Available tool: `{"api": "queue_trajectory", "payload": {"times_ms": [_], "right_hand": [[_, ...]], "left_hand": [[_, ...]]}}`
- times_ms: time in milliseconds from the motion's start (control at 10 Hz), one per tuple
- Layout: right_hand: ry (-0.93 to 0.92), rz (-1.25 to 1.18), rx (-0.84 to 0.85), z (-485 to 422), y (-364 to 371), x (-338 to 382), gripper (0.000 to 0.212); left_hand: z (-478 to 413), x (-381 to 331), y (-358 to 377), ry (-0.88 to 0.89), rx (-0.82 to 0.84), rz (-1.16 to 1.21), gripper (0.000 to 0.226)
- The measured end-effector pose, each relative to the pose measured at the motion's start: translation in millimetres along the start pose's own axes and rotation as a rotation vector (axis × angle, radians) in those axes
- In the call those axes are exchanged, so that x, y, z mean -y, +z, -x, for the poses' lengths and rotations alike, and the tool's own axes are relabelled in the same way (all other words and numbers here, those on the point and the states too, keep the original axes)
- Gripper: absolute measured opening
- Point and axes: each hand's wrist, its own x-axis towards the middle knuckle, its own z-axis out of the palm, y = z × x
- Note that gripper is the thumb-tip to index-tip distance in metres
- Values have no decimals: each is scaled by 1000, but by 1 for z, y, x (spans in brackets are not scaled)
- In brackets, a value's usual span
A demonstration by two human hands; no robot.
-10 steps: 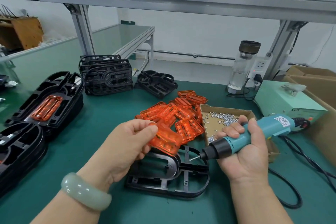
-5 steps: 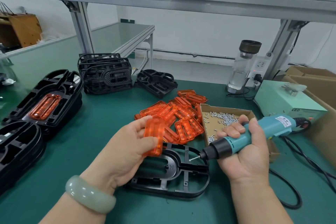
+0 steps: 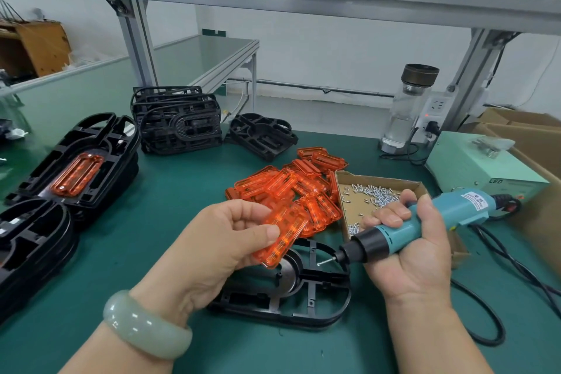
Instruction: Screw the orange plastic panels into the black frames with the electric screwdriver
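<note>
My left hand pinches an orange plastic panel between thumb and fingers, tilted just above a black frame that lies flat on the green mat in front of me. My right hand grips the teal electric screwdriver, its bit pointing left with a screw on the tip, close over the frame's upper right part. A heap of orange panels lies behind the frame. A cardboard tray of screws sits to the right of the heap.
At left a frame with a fitted orange panel tops a stack of frames. More black frames stand at the back. A glass bottle, a pale green power box and black cables occupy the right side.
My left hand has turned the orange panel over and tilted it lower toward the frame. The right hand and screwdriver have barely moved.
</note>
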Motion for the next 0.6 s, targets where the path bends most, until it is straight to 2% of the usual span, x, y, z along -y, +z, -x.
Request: {"api": "queue_trajectory", "payload": {"times_ms": [200,300,600], "right_hand": [[-2,-4,1,0,-1,1,11],[3,-5,-3,0,0,1,11],[2,-2,-17,1,0,2,11]], "left_hand": [[1,-2,-3,-41,-4,21,41],[1,-3,-3,-26,-22,-65,13],[-6,-3,-11,93,-166,-533,20]]}}
